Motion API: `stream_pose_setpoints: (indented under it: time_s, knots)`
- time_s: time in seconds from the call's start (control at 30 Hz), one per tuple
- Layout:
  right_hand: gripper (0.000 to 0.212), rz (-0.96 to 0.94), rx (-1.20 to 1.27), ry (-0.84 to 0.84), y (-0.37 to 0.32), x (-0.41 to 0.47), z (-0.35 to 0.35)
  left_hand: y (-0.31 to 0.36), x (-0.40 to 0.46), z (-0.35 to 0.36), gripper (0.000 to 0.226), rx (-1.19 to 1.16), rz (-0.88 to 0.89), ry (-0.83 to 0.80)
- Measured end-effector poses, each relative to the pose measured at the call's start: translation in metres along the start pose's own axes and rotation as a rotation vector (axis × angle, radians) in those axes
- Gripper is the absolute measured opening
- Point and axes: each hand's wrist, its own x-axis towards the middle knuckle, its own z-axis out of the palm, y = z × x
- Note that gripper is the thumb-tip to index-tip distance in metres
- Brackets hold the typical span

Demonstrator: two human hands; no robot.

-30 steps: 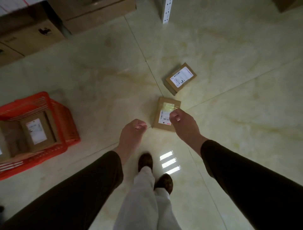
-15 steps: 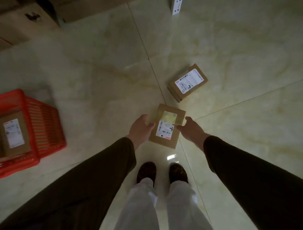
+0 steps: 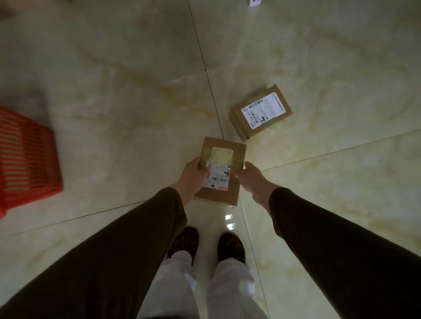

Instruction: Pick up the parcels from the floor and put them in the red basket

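Observation:
A brown cardboard parcel (image 3: pixel 224 157) with a white label lies at the centre of the view, just ahead of my feet. My left hand (image 3: pixel 192 176) grips its left edge, thumb laid over the top by the label. My right hand (image 3: pixel 251 179) holds the right edge, fingers curled against the side. A second brown parcel (image 3: pixel 262 111) with a white label lies on the floor beyond it, up and to the right. The red basket (image 3: pixel 27 159) stands at the left edge of the view; its inside is out of sight.
Glossy cream floor tiles with dark grout lines spread all around. My two dark shoes (image 3: pixel 206 247) stand just below the held parcel. A white post foot (image 3: pixel 254 2) shows at the top edge.
Both hands have closed in on the near parcel's two sides and taken hold of it. The view has shifted right, so the basket sits further left with its contents out of frame.

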Motion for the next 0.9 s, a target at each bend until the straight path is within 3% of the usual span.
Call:
stream_pose_setpoints:
  time_s: [0.17, 0.37, 0.63, 0.9]
  knots:
    - [0.04, -0.153, 0.104, 0.048, -0.035, -0.026, 0.001, 0.012, -0.035, -0.042, 0.045, -0.137, 0.031, 0.174]
    - [0.045, -0.412, 0.091, 0.083, -0.101, -0.107, 0.019, 0.048, -0.113, -0.115, 0.046, -0.39, 0.095, 0.284]
    - [0.044, -0.483, 0.072, -0.084, -0.165, -0.194, 0.077, 0.039, -0.192, -0.208, 0.049, -0.582, 0.138, 0.308]
    - [0.057, -0.525, -0.028, -0.117, -0.204, -0.252, 0.181, -0.028, -0.238, -0.311, 0.032, -0.709, 0.16, 0.329]
